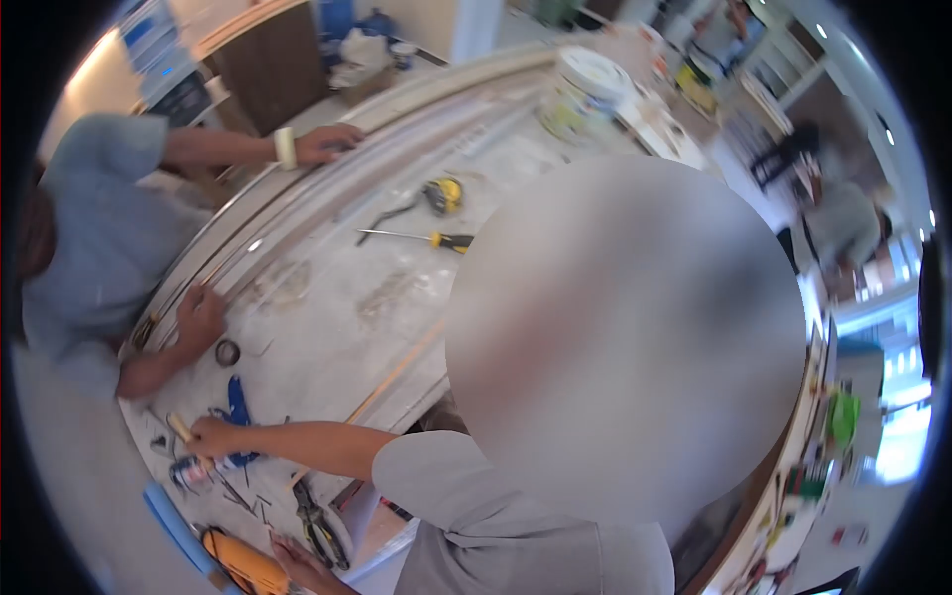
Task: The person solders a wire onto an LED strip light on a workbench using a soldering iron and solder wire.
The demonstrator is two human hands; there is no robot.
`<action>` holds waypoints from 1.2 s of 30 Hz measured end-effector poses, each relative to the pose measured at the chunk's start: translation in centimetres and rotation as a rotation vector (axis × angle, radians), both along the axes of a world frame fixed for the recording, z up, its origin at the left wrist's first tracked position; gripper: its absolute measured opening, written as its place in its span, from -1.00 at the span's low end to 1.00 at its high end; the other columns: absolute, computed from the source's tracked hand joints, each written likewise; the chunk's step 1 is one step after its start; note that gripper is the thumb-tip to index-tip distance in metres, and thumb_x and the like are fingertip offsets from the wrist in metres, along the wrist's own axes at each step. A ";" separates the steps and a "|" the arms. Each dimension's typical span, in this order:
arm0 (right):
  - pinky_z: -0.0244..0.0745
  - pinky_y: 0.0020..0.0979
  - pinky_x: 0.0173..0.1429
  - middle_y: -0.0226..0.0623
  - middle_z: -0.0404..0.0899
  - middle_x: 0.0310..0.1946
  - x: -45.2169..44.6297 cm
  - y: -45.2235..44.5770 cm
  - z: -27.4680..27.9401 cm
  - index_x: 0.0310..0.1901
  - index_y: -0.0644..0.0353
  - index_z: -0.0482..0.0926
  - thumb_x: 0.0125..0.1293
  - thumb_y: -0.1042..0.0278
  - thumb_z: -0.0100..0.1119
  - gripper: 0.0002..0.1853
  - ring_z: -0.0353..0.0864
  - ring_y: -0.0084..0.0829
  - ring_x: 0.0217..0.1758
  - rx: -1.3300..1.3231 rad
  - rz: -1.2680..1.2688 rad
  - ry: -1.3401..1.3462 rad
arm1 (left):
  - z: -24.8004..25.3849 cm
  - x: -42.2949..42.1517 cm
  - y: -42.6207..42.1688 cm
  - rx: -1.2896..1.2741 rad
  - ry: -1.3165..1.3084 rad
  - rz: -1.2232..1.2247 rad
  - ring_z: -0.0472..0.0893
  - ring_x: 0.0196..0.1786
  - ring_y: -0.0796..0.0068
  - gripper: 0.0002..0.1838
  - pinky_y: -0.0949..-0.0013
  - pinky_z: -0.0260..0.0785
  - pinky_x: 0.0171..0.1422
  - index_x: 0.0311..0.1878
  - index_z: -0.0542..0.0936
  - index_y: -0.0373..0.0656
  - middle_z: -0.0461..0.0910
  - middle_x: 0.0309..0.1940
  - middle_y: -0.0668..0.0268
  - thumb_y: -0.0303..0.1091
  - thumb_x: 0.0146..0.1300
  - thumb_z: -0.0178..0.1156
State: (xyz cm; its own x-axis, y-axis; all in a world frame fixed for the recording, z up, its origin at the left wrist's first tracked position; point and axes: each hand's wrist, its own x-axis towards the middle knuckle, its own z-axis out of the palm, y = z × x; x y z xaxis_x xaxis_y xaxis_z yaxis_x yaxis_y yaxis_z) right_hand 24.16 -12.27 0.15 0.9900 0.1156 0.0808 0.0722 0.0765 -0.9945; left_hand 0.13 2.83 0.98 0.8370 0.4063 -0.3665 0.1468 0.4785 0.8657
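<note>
Neither of my hands can be made out for certain. A co-worker in a grey shirt [535, 535] fills the centre and lower part of the view, the head blurred out. That person's outstretched hand [213, 437] is closed around a tool with a pale handle [180, 427], over scattered hardware. At the bottom edge, another hand [296, 563] lies beside an orange power tool [248, 563] and dark-handled pliers [319, 526]; whose hand it is, I cannot tell. Near the reaching hand lies a blue tool [237, 401].
Across the worktable [327, 317], another person [99, 238] rests both hands along its edge. A roll of tape [227, 352], a screwdriver [451, 242], a yellow tape measure [442, 195] and a white bucket [583, 94] stand or lie on it. More people [838, 233] are at the far right.
</note>
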 end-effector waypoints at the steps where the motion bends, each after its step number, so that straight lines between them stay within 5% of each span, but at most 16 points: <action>1: 0.54 -0.23 -0.24 -0.09 0.65 -0.55 -0.5 -0.6 1.4 -0.47 0.34 0.63 0.17 0.03 0.19 -0.57 0.65 -0.19 -0.46 0.028 -0.016 0.010 | -0.2 0.8 0.9 0.051 0.014 -0.048 0.52 -0.17 0.45 -0.68 0.45 0.44 -0.07 0.06 0.47 -0.41 0.55 -0.21 0.19 -0.32 0.43 0.07; 3: 0.55 -0.24 -0.29 -0.08 0.63 -0.60 -1.9 -1.4 2.5 -0.50 0.37 0.62 0.16 0.07 0.19 -0.59 0.65 -0.20 -0.51 0.073 -0.018 0.030 | -1.5 0.8 2.8 0.143 0.040 -0.115 0.52 -0.10 0.24 -0.67 0.29 0.47 0.03 -0.02 0.51 -0.47 0.55 -0.15 0.04 -0.33 0.36 0.12; 6: 0.54 -0.26 -0.28 -0.09 0.63 -0.61 -1.9 -1.1 2.4 -0.51 0.37 0.62 0.16 0.10 0.19 -0.60 0.66 -0.25 -0.50 0.054 -0.084 0.014 | -2.7 1.0 4.6 0.134 0.040 -0.195 0.55 -0.17 0.54 -0.65 0.52 0.46 -0.05 0.14 0.44 -0.37 0.57 -0.20 0.27 -0.28 0.46 0.05; 10: 0.55 -0.26 -0.28 -0.10 0.64 -0.59 -1.9 -1.4 2.6 -0.48 0.34 0.64 0.16 0.06 0.19 -0.60 0.67 -0.25 -0.49 0.073 -0.041 0.034 | -6.2 1.3 8.8 -0.088 -0.155 -0.393 0.55 -0.11 0.53 -0.71 0.52 0.43 -0.08 0.04 0.46 -0.36 0.58 -0.13 0.20 -0.30 0.48 0.00; 13: 0.58 -0.30 -0.26 -0.17 0.66 -0.59 -0.8 -0.1 1.1 -0.48 0.30 0.67 0.18 -0.01 0.16 -0.56 0.68 -0.29 -0.49 0.059 -0.043 0.021 | -4.9 0.9 6.8 -0.023 -0.038 -0.162 0.56 -0.10 0.50 -0.71 0.48 0.43 0.00 0.05 0.46 -0.37 0.58 -0.11 0.18 -0.30 0.48 0.00; 26: 0.56 -0.36 -0.35 -0.12 0.65 -0.59 -1.7 -1.2 2.5 -0.50 0.36 0.65 0.22 0.00 0.16 -0.53 0.69 -0.33 -0.51 0.001 -0.045 0.047 | -4.3 0.7 5.0 -0.096 -0.108 -0.120 0.62 -0.23 0.51 -0.76 0.51 0.52 -0.17 -0.06 0.52 -0.38 0.63 -0.22 0.18 -0.34 0.42 0.09; 36: 0.56 -0.35 -0.36 -0.12 0.65 -0.58 -2.0 -1.2 2.5 -0.47 0.38 0.65 0.21 -0.03 0.17 -0.50 0.68 -0.33 -0.53 0.018 -0.069 0.044 | -4.3 0.7 4.9 -0.051 -0.072 -0.080 0.64 -0.13 0.45 -0.79 0.50 0.56 -0.03 -0.08 0.51 -0.34 0.62 -0.17 0.17 -0.34 0.43 0.09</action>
State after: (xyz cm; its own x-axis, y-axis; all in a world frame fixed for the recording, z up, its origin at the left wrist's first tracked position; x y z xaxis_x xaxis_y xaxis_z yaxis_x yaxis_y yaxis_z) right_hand 22.16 -13.44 2.70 0.9982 0.0462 0.0381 0.0339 0.0903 -0.9953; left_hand 0.86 7.70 -3.28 0.8912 0.3191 -0.3223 0.1245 0.5113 0.8503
